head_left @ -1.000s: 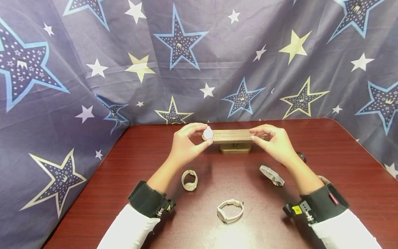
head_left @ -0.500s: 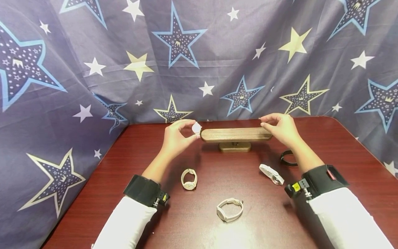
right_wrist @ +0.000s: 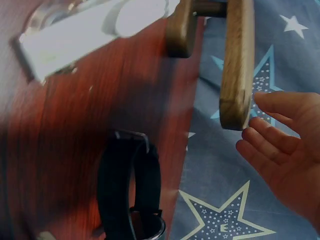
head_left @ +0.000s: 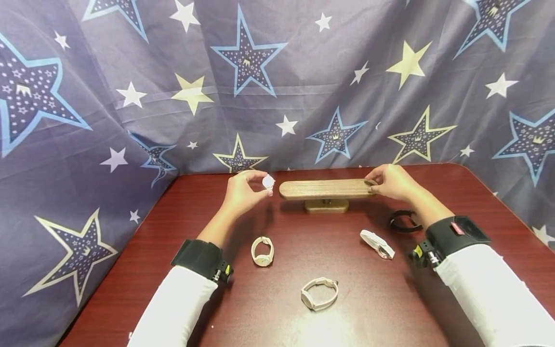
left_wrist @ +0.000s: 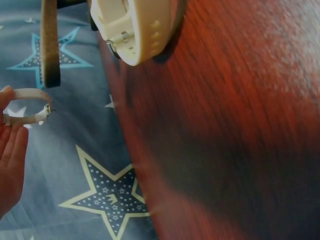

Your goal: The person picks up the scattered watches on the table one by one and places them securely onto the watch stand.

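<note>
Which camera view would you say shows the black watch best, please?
The right wrist view: the black watch lies close and large on the table. The head view shows it small beside the right forearm; the left wrist view misses it.

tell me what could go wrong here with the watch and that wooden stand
The left hand only pinches the white watch in the air beside the wooden stand, so it could slip and drop onto the table. The stand sits on one narrow base, and the right hand at its end might tip it.

Head view looks down from above; 2 wrist views — close, low (sideways) — share the wooden stand (head_left: 326,189).
</note>
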Available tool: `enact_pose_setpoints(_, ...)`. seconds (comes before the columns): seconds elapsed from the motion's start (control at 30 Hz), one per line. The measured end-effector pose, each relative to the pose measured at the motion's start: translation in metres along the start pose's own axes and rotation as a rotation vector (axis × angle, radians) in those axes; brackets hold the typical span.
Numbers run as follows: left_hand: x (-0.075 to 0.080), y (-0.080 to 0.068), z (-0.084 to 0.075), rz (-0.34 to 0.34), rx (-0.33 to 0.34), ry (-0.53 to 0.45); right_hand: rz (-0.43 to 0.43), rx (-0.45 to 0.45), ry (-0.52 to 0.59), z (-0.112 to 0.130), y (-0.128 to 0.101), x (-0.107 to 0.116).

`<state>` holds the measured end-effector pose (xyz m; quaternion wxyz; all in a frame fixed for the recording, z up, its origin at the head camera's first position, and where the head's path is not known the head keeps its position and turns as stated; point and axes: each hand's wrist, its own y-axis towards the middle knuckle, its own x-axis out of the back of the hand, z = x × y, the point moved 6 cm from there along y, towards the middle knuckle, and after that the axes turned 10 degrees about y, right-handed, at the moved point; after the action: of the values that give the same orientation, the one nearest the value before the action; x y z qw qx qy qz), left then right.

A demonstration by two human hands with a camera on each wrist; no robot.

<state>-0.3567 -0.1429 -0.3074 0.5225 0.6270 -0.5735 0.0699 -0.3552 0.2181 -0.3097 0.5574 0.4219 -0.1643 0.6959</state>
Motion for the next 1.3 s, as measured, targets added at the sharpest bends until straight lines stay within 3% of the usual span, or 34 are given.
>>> enact_pose_setpoints(0.33, -0.013, 0.002, 0.004, 0.080, 0.019, -0.064, 0.036, 0.114, -0.114, 0.007, 0.003, -0.007)
enact_pose_setpoints(0.9, -0.047, 0.015, 0.001, 0.229, 0.065, -0.122, 0.021, 0.127, -0.118, 0.004, 0.000, -0.003)
enact_pose_setpoints(1.3, -0.055, 0.016, 0.001, 0.312, 0.071, -0.098, 0.015, 0.176, -0.141, 0.005, -0.003, -0.007)
